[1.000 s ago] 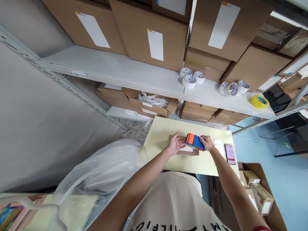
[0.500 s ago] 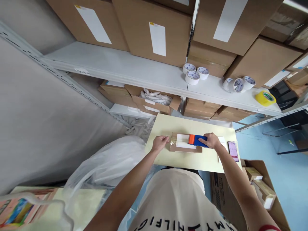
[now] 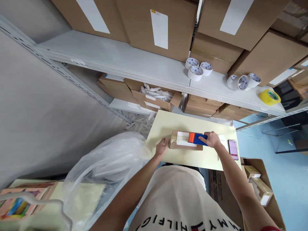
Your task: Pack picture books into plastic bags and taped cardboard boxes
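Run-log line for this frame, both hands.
right hand: gripping tape dispenser over labelled box | left hand: at box's left end | phone: on table, right side

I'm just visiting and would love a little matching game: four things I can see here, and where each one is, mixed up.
Things:
1. Tape dispenser
2. Phone
3. Yellow tape roll
4. Left hand

Places:
A. On the metal shelf
B. By the left end of the small carton
C. In the right hand
D. Near the right edge of the table

Pairs: 1-C, 2-D, 3-A, 4-B
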Demonstrator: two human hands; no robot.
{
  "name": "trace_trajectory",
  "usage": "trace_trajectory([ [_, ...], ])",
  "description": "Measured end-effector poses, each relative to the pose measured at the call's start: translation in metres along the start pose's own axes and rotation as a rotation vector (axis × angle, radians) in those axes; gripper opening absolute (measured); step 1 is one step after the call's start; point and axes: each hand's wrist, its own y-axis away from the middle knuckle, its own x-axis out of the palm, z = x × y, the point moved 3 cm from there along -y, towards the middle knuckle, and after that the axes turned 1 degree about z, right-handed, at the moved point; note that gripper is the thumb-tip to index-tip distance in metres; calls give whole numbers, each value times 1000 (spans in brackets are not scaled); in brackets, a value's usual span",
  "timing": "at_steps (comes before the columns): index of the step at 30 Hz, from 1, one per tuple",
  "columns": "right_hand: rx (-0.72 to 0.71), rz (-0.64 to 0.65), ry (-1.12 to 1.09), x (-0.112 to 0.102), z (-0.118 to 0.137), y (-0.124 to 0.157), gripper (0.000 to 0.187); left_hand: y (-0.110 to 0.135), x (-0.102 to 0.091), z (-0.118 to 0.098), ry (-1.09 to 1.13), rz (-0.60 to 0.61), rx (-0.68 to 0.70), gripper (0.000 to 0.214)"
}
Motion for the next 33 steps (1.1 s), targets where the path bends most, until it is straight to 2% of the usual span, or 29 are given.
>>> trace_trajectory([
  [2,-6,-11,-15,1,-2,-1,45,5,11,2,41,36,49,70],
  [5,-6,-15,-41,3,-4,-4,47,10,23,-1,118,197,129,80],
  [7,-5,-9,-58,4,-6,-6,48,12,23,-9,71,290,174,87],
  [9,-6,-10,-71,4,-8,-8,49,13,17,-25,-119,298,302,105],
  [12,-13,7,-102,4,-9,-9,50,15,16,-58,-518,272,623,143],
  [14,-35,33,-130,4,-8,-10,49,14,23,-74,-704,309,735,148],
  [18,-75,74,-165,1,-8,-11,48,4,37,-81,-854,328,729,136],
  [20,-74,89,-159,-2,-20,-10,50,2,39,-78,-881,315,720,133],
  [24,-22,94,-165,6,-76,-2,54,3,39,-78,-914,312,711,127],
  [26,-8,132,-208,21,-104,-1,54,4,36,-80,-942,319,709,126],
  [28,-12,173,-276,39,-118,-5,52,4,28,-81,-994,325,705,124],
  [30,-33,182,-343,56,-117,-15,50,2,17,-83,-1071,321,686,123],
  [33,-90,169,-399,69,-101,-34,48,1,8,-87,-1175,287,635,125],
])
